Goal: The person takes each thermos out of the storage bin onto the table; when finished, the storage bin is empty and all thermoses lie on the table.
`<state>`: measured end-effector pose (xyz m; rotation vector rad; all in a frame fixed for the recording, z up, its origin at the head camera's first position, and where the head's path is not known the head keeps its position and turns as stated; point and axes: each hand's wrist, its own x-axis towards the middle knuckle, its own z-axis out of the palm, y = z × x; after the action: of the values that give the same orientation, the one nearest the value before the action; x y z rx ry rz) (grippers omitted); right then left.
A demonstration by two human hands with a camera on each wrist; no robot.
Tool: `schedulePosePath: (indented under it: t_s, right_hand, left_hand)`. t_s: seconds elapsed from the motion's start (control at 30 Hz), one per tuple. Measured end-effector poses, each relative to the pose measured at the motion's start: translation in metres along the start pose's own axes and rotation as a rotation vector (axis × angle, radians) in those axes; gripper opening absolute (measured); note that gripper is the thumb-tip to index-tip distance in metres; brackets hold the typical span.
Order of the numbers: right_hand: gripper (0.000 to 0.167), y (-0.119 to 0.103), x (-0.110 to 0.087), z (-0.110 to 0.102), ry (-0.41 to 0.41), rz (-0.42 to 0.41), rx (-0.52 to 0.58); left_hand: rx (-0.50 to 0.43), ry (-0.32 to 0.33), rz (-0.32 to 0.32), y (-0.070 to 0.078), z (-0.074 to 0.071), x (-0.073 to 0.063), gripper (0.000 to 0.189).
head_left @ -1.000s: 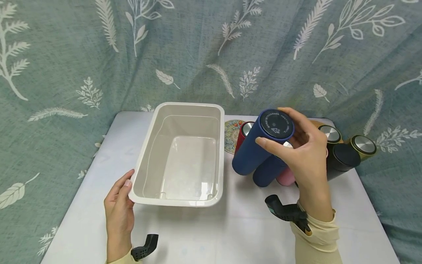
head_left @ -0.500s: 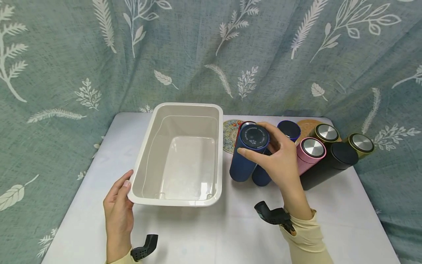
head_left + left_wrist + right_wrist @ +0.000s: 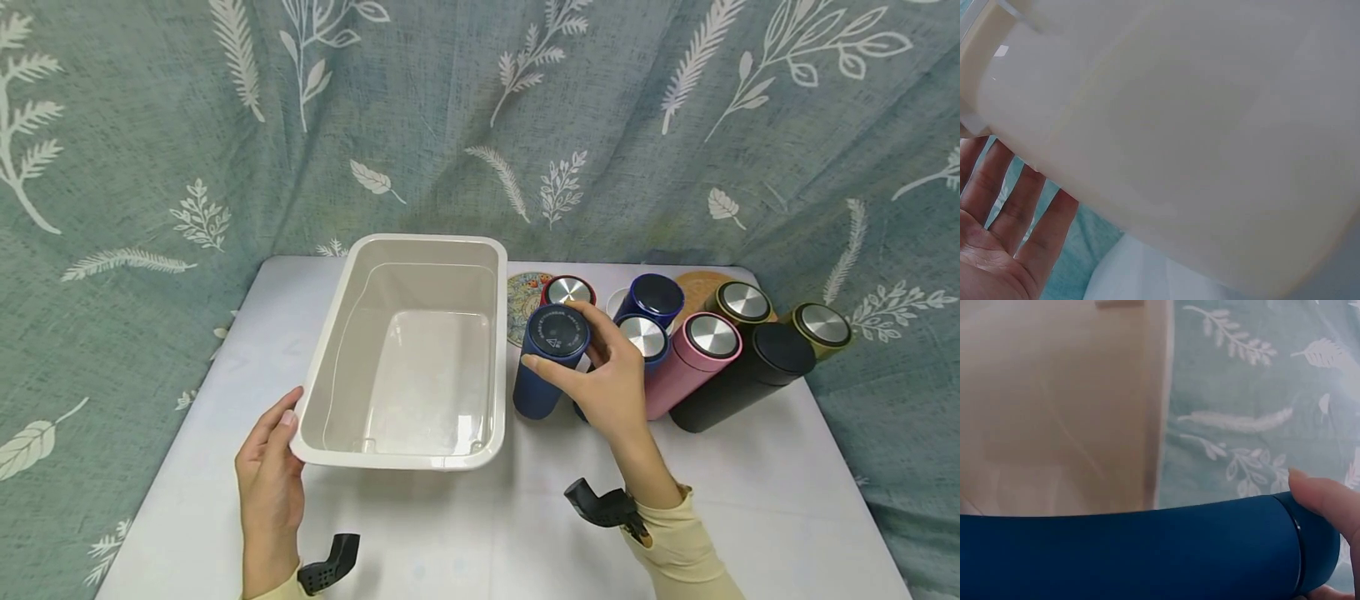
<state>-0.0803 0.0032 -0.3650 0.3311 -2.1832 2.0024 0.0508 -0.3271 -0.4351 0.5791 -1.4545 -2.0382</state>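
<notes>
My right hand [image 3: 609,383] grips a dark blue insulated bottle [image 3: 534,392] round its black-topped cap end, thumb on the near side. In the right wrist view the blue bottle [image 3: 1135,550] stretches across the bottom, with the thumb [image 3: 1325,497] on its cap. The bottle stands just right of a beige plastic bin [image 3: 341,304], whose inside shows nothing in it. My left hand [image 3: 272,475] holds the bin's near left rim. In the left wrist view the left fingers [image 3: 1016,200] lie against the outside of the bin [image 3: 1179,137].
Behind the held bottle stands a red bottle [image 3: 568,290]. To its right are a silver-topped blue bottle [image 3: 643,335], a glossy blue one [image 3: 658,296], a pink one [image 3: 693,362], a black one [image 3: 738,387] and gold ones [image 3: 823,325]. A patterned round mat [image 3: 523,308] lies behind the bin.
My right hand has moved left and lowered the blue bottle beside the bin, bringing it more upright. The bottles behind have come into view. The left hand and bin have stayed still.
</notes>
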Motion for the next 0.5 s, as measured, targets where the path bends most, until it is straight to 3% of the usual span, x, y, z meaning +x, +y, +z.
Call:
schedulePosePath:
  t_s: [0.27,0.5]
  right_hand:
    - [0.074,0.008,-0.008,0.008,0.052,-0.014,-0.033]
    - [0.070,0.015,-0.014,0.012,0.027,-0.024,-0.044]
  left_hand:
    - [0.016,0.016,-0.006,-0.001,-0.001,0.000,0.031]
    - [0.007,-0.015,0.015,-0.002,-0.001,0.000,0.033]
